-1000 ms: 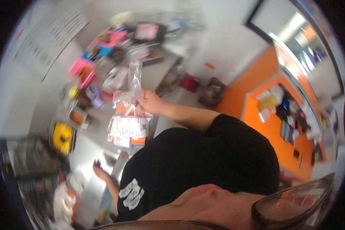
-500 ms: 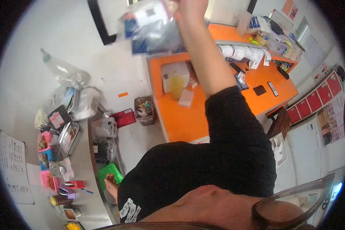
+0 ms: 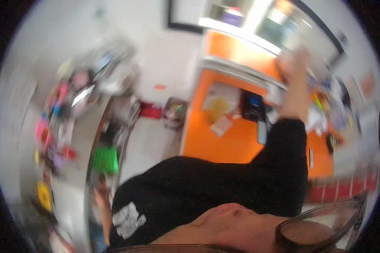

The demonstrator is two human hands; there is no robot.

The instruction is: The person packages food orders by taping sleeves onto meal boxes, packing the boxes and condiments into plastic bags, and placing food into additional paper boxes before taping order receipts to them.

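Note:
My right hand is stretched out at the upper right, over the orange counter's raised ledge and in front of a bright opening. Motion smears its fingers, and whether it holds anything does not show. My left hand hangs low at the lower left, beside the edge of the grey worktop and just below a green item. Its fingers are blurred too, with no clear object in them. A dark device with a blue-lit screen and a pale phone-like item are on the orange counter below my right forearm.
Pink containers and a yellow item line the grey worktop. On the floor stand a red box and a bin. Clear plastic bags are heaped at the worktop's far end. Red panels are at the right.
My right arm has swung to the right across the view. The clear bag with a label, seen in that hand before, cannot be made out now. The view has turned, and the left hand stays low.

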